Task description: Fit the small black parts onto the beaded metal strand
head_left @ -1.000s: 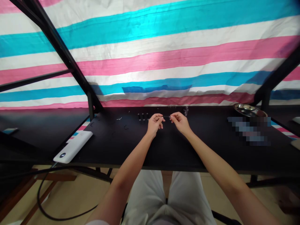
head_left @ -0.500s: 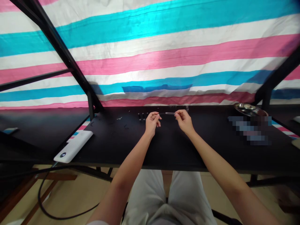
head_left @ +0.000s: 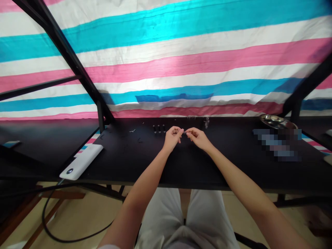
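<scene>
My left hand (head_left: 172,137) and my right hand (head_left: 198,138) are close together above the black table, both pinched. Between their fingertips shows a short stretch of a slim greyish tube (head_left: 184,132), gripped from both sides. Most of it is hidden by the fingers, and its exact kind is too small to make out. Left of my left hand, a row of small black cylinders (head_left: 159,129) with lighter ends lies on the table. Beyond my right hand is a little cluster of small clear or shiny parts (head_left: 206,123).
A white box-like device (head_left: 81,162) with a cable sits at the table's left edge. A shiny metal dish (head_left: 277,121) stands at the back right, beside a blurred patch. Small parts (head_left: 191,118) line the back edge. White scraps (head_left: 132,130) lie left. Black frame posts (head_left: 102,114) rise behind.
My hands have come together, the right moving left and slightly nearer me. The pale tube that showed between them is now mostly covered by fingers. Another black cylinder in the row is uncovered.
</scene>
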`<state>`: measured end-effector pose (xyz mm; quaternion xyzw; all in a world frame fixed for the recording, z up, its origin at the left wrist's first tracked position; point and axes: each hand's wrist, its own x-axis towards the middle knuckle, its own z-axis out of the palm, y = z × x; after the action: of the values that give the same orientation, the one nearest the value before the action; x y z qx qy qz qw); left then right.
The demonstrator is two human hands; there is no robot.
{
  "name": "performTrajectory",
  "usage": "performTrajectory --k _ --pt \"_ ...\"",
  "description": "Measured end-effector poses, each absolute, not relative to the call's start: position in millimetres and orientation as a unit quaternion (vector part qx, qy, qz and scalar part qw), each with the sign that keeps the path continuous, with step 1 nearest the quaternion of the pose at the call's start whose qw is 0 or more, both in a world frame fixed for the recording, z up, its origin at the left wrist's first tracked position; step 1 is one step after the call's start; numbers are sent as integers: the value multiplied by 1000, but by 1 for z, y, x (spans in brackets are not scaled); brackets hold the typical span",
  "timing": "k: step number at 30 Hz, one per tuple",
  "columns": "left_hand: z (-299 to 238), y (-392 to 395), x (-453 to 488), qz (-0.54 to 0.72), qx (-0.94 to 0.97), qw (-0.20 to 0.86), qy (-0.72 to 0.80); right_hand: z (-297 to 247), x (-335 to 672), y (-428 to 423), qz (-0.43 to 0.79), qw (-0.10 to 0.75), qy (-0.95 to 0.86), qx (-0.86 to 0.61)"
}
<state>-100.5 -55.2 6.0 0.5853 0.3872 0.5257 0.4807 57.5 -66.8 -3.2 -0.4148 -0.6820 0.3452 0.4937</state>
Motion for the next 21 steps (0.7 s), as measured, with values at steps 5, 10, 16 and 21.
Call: performTrajectory --k 5,10,16,21 --pt "0 -56 -100 508 640 417 398 -6 60 -67 313 437 -726 -429" --pt "-4 -58 -101 463 701 337 426 -7 62 -66 287 431 -745 -422" --pt "-9 -58 -102 423 747 248 449 -15 59 -65 285 423 -745 -430" --pt "-14 -59 -102 396 774 196 453 -27 56 -63 253 397 -761 -446"
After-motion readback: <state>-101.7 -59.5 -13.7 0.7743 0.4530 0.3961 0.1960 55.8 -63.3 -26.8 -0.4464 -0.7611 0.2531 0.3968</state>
